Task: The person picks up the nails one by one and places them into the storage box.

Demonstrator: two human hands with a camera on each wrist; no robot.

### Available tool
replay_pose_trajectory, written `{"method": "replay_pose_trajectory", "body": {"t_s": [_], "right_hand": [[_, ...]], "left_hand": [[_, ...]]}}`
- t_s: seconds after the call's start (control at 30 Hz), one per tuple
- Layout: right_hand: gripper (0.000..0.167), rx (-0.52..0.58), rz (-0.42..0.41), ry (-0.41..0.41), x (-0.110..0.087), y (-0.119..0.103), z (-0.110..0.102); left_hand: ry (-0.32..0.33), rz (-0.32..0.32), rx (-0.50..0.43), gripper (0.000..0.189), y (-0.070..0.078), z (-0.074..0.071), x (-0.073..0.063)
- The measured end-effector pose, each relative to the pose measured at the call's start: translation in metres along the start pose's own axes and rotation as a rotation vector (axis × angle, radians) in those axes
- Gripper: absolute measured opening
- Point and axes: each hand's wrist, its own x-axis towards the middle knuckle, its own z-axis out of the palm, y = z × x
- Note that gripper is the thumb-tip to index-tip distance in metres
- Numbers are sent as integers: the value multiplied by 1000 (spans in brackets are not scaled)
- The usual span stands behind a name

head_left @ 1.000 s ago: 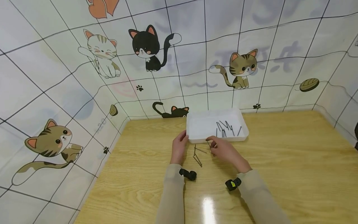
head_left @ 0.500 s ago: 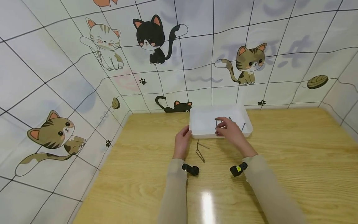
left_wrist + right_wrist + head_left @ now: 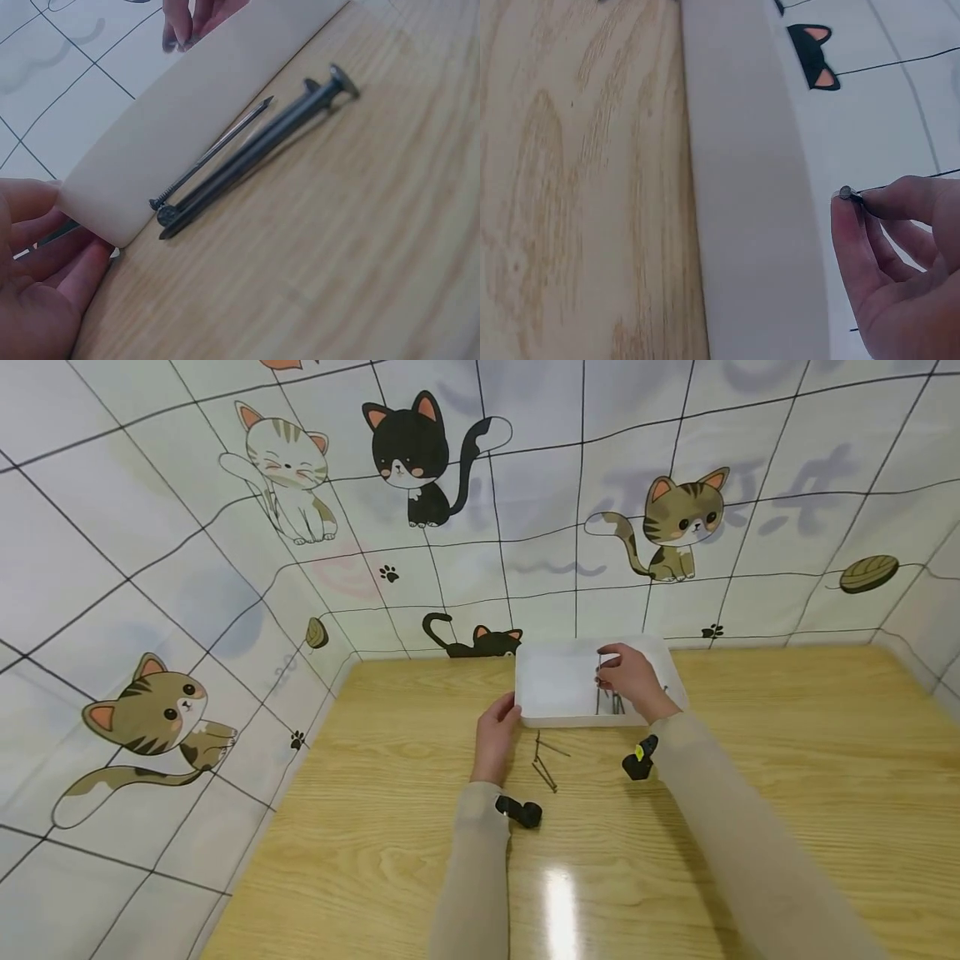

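My left hand (image 3: pixel 495 739) holds the front left corner of a shallow white tray (image 3: pixel 558 722), thumb by the rim and fingers against the corner in the left wrist view. Over the tray's right half, my right hand (image 3: pixel 630 681) pinches a nail (image 3: pixel 845 193) between thumb and fingertips; its round head faces the right wrist camera. Below that hand several nails (image 3: pixel 617 703) lie in the tray, partly hidden by it. In front of the tray, a thin nail (image 3: pixel 214 154) and two thicker nails (image 3: pixel 259 146) lie close together on the table.
The tray stands on a wooden table (image 3: pixel 360 810), near the back wall (image 3: pixel 547 527) printed with cartoon cats and grid lines. A second printed wall (image 3: pixel 150 610) borders the table at left. A small black camera (image 3: pixel 519 812) sits on the left wrist.
My right hand has carried the nail from the table in front of the tray up over the tray's inside. My left hand stays at the corner. The head view has shifted slightly.
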Motion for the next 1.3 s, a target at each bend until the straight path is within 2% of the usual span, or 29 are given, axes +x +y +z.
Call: {"method": "replay_pose_trajectory", "body": {"t_s": [0.17, 0.4, 0.6, 0.87, 0.97, 1.2, 1.3], "right_hand": [[43, -138, 40, -17, 10, 6, 4], [40, -332, 10, -6, 11, 8, 12], [39, -377, 0, -15, 13, 11, 17], [39, -380, -21, -5, 13, 9, 22], [40, -414, -17, -15, 12, 7, 24], [40, -518, -6, -33, 9, 1, 29], [39, -556, -26, -22, 10, 1, 31]], "left_hand": [[-27, -13, -15, 37, 14, 2, -7], [-29, -9, 18, 39, 23, 3, -14], [-21, 1, 23, 38, 24, 2, -14], [-7, 7, 13, 37, 25, 2, -12], [-11, 7, 19, 37, 24, 1, -10], [-3, -15, 4, 37, -1, 0, 2], [10, -10, 17, 36, -5, 1, 4]]}}
